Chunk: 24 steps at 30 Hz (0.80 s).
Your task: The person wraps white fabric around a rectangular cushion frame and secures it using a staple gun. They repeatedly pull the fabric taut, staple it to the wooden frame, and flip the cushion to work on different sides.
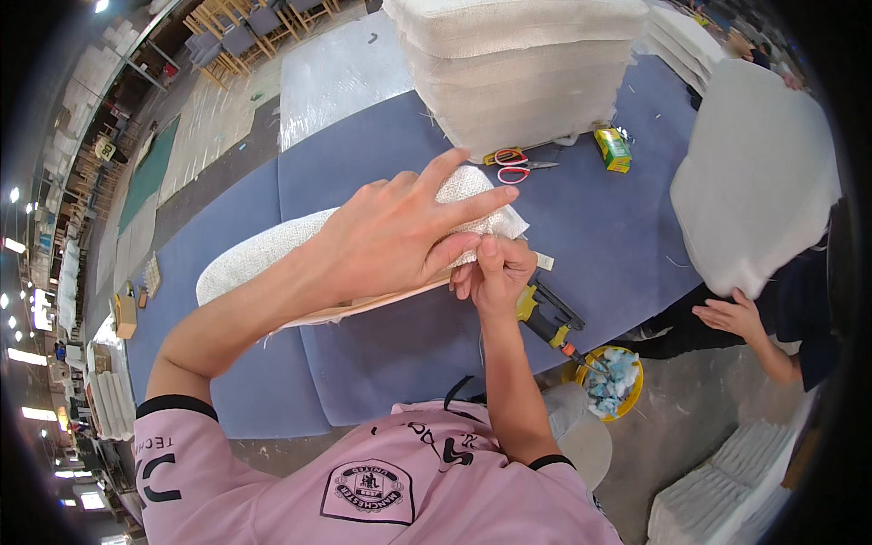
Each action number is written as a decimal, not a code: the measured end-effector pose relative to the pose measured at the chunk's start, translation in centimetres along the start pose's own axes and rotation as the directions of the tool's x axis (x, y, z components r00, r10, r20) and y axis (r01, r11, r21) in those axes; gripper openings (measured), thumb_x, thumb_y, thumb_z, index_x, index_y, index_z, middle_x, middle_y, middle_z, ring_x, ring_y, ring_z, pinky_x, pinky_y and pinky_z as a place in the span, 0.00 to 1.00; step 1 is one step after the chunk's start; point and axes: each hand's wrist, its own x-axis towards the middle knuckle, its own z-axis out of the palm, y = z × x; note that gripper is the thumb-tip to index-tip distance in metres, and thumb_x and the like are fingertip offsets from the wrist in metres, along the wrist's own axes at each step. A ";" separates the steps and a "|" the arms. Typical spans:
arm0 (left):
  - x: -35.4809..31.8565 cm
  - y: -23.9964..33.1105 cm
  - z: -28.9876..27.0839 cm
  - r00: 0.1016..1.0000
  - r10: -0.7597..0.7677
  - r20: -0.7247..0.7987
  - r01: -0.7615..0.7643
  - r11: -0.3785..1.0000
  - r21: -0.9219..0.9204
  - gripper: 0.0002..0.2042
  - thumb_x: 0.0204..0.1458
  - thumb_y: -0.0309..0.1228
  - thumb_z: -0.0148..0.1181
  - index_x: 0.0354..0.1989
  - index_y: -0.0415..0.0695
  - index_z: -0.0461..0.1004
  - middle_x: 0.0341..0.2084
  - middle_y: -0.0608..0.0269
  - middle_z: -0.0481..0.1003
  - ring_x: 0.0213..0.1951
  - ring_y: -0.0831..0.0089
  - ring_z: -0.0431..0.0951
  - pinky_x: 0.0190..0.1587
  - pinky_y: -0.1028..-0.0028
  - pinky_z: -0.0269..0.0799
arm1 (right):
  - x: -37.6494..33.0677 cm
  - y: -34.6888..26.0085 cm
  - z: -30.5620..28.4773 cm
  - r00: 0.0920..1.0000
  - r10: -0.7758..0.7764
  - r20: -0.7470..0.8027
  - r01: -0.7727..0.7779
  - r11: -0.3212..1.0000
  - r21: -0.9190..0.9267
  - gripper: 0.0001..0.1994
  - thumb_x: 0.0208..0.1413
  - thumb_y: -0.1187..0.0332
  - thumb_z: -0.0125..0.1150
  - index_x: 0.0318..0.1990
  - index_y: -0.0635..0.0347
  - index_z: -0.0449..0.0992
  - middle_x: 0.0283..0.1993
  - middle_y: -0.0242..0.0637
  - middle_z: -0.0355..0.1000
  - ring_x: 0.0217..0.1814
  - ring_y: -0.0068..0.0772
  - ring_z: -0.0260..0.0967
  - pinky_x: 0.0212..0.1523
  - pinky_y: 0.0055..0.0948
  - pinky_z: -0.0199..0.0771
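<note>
A curved seat panel covered in off-white woven fabric (263, 250) lies tilted on the blue padded table (590, 218). My left hand (400, 232) presses flat on the panel's right end, fingers spread. Just below it, my right hand (495, 272) pinches the fabric edge at the panel's corner, thumb up. A yellow and black staple gun (549, 318) lies on the table right beside my right wrist, untouched.
A tall stack of fabric-covered cushions (518, 68) stands at the back, with red-handled scissors (518, 168) and a green and yellow box (613, 148) before it. A yellow bowl (610, 381) sits past the table edge. Another person's hand (727, 316) holds a large white cushion (754, 173) at right.
</note>
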 end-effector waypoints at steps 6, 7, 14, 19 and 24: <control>-1.4 2.7 0.8 0.962 -0.239 -0.128 0.239 0.971 -0.015 0.50 0.54 0.56 0.66 0.79 0.46 0.46 0.64 0.35 0.65 0.43 0.44 0.82 0.42 0.57 0.81 | -0.2 -1.3 -7.1 0.900 0.151 0.409 -0.182 0.982 0.040 0.24 0.68 0.53 0.61 0.29 0.70 0.80 0.23 0.45 0.77 0.21 0.37 0.77 0.23 0.36 0.79; -1.8 2.9 1.8 0.946 -0.255 -0.198 0.259 0.966 -0.009 0.54 0.52 0.58 0.68 0.79 0.43 0.44 0.62 0.34 0.68 0.43 0.44 0.82 0.41 0.57 0.81 | -0.4 -0.8 -10.6 0.861 0.235 0.451 -0.283 0.958 0.041 0.23 0.66 0.53 0.63 0.31 0.69 0.81 0.26 0.45 0.79 0.25 0.38 0.78 0.27 0.36 0.80; -2.3 5.8 2.2 0.891 -0.392 -0.227 0.399 0.917 -0.018 0.48 0.47 0.60 0.71 0.69 0.36 0.64 0.43 0.47 0.80 0.42 0.48 0.81 0.45 0.56 0.76 | -3.2 12.1 -32.8 0.941 0.108 -0.320 -0.321 -0.001 -0.947 0.18 0.59 0.55 0.66 0.50 0.56 0.82 0.47 0.44 0.81 0.53 0.48 0.78 0.56 0.46 0.76; -4.2 8.2 3.1 0.868 -0.431 -0.248 0.435 0.900 -0.042 0.38 0.45 0.57 0.73 0.56 0.38 0.74 0.43 0.51 0.79 0.46 0.53 0.81 0.50 0.59 0.73 | -2.8 11.7 -27.9 0.772 0.412 -0.484 -0.380 -0.312 -0.871 0.14 0.55 0.58 0.67 0.47 0.49 0.84 0.59 0.44 0.77 0.61 0.51 0.74 0.61 0.52 0.71; -4.6 10.0 3.5 0.870 -0.414 -0.270 0.418 0.907 -0.045 0.37 0.45 0.56 0.74 0.55 0.39 0.74 0.44 0.52 0.79 0.46 0.54 0.80 0.51 0.60 0.73 | -2.9 12.5 -28.7 0.827 0.355 -0.437 -0.322 -0.338 -0.884 0.11 0.58 0.62 0.60 0.43 0.50 0.84 0.49 0.44 0.82 0.55 0.50 0.78 0.59 0.53 0.73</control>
